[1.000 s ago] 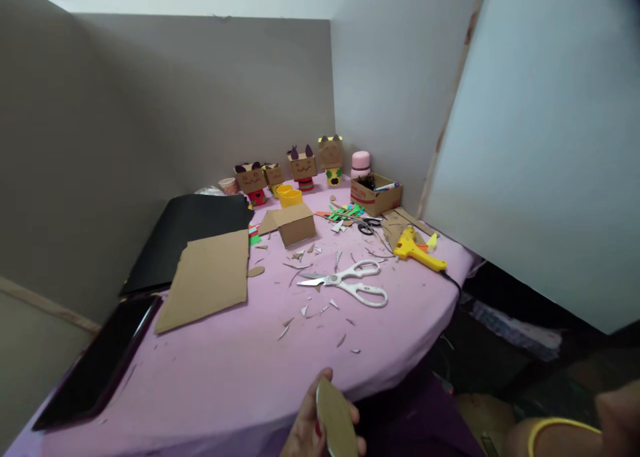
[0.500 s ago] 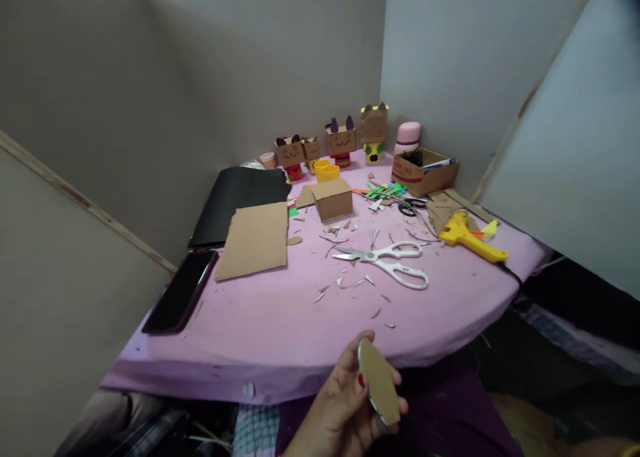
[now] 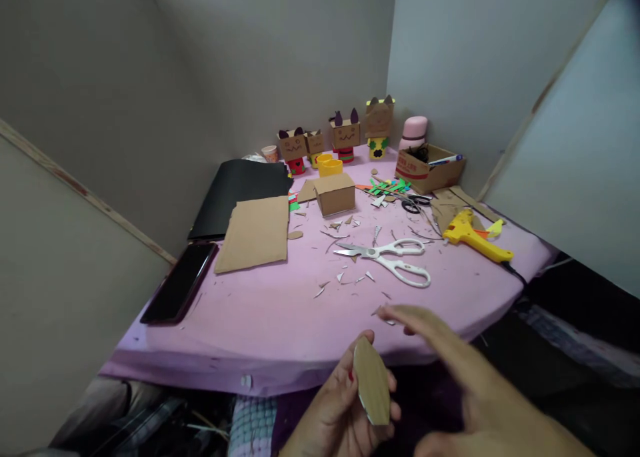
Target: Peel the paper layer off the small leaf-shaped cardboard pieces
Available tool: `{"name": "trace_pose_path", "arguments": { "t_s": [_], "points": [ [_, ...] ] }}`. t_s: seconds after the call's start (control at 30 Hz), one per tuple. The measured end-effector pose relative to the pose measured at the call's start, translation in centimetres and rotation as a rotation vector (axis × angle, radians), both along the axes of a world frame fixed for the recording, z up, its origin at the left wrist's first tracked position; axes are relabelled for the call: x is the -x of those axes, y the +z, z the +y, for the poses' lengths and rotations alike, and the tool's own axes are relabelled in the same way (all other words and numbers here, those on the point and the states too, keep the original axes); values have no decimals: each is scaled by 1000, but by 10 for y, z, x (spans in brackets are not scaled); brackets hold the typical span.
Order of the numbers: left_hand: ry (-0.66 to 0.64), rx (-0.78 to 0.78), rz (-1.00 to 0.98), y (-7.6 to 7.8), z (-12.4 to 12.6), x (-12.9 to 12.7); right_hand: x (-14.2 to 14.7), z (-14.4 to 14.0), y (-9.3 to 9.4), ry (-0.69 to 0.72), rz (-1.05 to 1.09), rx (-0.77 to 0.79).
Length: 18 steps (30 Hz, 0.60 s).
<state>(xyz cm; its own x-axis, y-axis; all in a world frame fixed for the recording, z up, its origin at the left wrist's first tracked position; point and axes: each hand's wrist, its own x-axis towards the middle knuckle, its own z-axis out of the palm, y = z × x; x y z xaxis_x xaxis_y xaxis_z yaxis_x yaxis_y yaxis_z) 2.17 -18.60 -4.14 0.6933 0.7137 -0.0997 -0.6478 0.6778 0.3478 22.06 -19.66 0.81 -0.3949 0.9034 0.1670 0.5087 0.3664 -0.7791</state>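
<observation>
My left hand [image 3: 345, 403] grips a pointed oval cardboard piece [image 3: 373, 383] at the table's near edge, its flat brown face turned up. Beside it on the right, my right hand [image 3: 450, 377] reaches over the edge with fingers stretched out and nothing in them; it is somewhat blurred. Past the fingertips lie white-handled scissors [image 3: 383, 253] with their blades slightly apart, pointing left. Small paper and cardboard scraps [image 3: 370, 276] are scattered around them.
A cardboard sheet [image 3: 257, 237], phone [image 3: 180, 283] and black sheet [image 3: 240, 193] lie left. A small cardboard box [image 3: 335, 195] stands mid-table. Yellow glue gun [image 3: 477, 237] and open carton [image 3: 430, 170] are right. Cardboard-headed figures [image 3: 345, 135] and a pink flask [image 3: 414, 130] stand at the back.
My right hand has come in from the lower right toward the table edge. My left hand still holds the cardboard piece, shifted slightly left. The view has shifted a little.
</observation>
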Motion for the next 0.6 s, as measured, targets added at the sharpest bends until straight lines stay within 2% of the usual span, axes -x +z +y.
{"name": "trace_pose_path", "arguments": {
  "t_s": [0.17, 0.43, 0.6],
  "points": [
    [-56, 2, 36, -3, -3, -4, 25, 4, -7, 89, 13, 42],
    [-79, -39, 128, -13, -4, -4, 24, 4, -17, 88, 51, 60],
    [-60, -51, 148, -4, -2, -2, 22, 6, -20, 45, 36, 92]
  ]
}}
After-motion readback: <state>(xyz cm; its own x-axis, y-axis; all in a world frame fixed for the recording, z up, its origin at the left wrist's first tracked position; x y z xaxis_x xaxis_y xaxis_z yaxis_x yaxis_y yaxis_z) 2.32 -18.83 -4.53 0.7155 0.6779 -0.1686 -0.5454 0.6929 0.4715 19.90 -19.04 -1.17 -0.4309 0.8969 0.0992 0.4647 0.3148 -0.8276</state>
